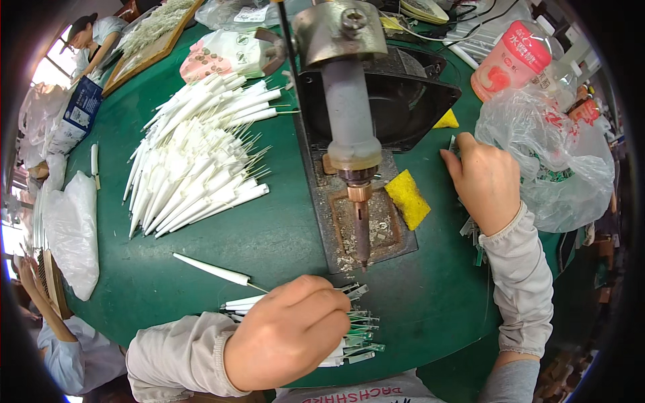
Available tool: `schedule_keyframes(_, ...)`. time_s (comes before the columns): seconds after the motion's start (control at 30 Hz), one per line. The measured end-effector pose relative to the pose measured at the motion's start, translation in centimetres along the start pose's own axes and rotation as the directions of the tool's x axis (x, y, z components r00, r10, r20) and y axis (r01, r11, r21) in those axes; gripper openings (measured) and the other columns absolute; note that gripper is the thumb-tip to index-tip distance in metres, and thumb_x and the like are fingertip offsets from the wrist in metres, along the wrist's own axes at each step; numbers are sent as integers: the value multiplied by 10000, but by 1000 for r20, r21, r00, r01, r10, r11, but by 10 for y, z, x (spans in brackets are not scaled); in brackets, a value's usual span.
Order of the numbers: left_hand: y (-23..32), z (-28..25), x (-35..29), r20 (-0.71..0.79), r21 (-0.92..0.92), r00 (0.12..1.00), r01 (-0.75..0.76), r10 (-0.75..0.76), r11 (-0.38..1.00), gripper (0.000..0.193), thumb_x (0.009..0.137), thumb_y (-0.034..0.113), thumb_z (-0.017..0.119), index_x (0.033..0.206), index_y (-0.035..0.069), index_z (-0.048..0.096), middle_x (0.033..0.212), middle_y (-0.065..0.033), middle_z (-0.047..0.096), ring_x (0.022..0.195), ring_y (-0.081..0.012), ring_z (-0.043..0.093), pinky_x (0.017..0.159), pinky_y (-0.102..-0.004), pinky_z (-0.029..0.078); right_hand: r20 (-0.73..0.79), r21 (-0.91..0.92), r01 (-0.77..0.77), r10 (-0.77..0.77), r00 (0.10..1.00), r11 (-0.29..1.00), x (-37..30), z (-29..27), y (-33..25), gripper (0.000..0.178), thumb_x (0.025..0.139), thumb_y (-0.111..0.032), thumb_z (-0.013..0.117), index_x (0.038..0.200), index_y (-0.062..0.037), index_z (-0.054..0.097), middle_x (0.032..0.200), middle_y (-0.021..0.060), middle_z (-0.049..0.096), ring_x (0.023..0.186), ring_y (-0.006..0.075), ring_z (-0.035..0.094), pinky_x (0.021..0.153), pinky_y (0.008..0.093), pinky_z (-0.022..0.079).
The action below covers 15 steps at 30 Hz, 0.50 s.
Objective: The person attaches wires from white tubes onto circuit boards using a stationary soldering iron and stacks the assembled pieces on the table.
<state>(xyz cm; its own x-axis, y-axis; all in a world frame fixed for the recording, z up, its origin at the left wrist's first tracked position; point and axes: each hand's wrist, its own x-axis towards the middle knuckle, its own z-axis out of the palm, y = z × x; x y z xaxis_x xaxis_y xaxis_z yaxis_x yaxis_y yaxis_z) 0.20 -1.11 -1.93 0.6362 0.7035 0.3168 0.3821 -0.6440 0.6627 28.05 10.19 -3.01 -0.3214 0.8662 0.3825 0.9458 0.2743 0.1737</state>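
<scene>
My left hand [289,336] is curled closed at the front of the table, above a bunch of white sticks with wires and small green circuit strips [363,329]. Its fingertips are hidden. One white tapered stick [211,269] lies just beyond it, its thin wire running to the knuckles. On the right, my right hand [487,178] has thumb and forefinger drawn together by a small greyish strip [452,142]; what they grip is too small to name. More small strips [470,232] lie partly under that wrist. Between the hands, a soldering iron [361,228] points down from its stand.
A large pile of white wired sticks [195,161] covers the left middle. A yellow sponge [407,199] rests by the stand's metal base [329,232]. At right are a clear plastic bag [551,161] and a pink-labelled bottle [514,60]. Other people sit at the left.
</scene>
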Motion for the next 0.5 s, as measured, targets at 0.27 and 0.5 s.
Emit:
schedule_keyframes(0.27, 11, -50, 1, 24, 540, 984, 134, -175, 831, 228, 614, 72, 733, 814, 40, 628, 882, -81, 615, 802, -255, 601, 649, -356, 507, 5, 43, -19, 19, 1000, 999, 4, 3, 5, 116, 741, -114, 669, 768, -40, 583, 622, 163, 611, 588, 371, 618, 542, 453, 488)
schedule_keyframes(0.5, -3, -61, -2, 257, 689, 874, 133, -412, 712, 163, 627, 90, 721, 754, 77, 619, 834, -36, 610, 806, -224, 590, 644, -343, 509, 94, 385, -66, 32, 995, 920, 4, -29, -1, 136, 726, -54, 660, 810, -6, 564, 696, 155, 614, 622, 335, 616, 572, 414, 476)
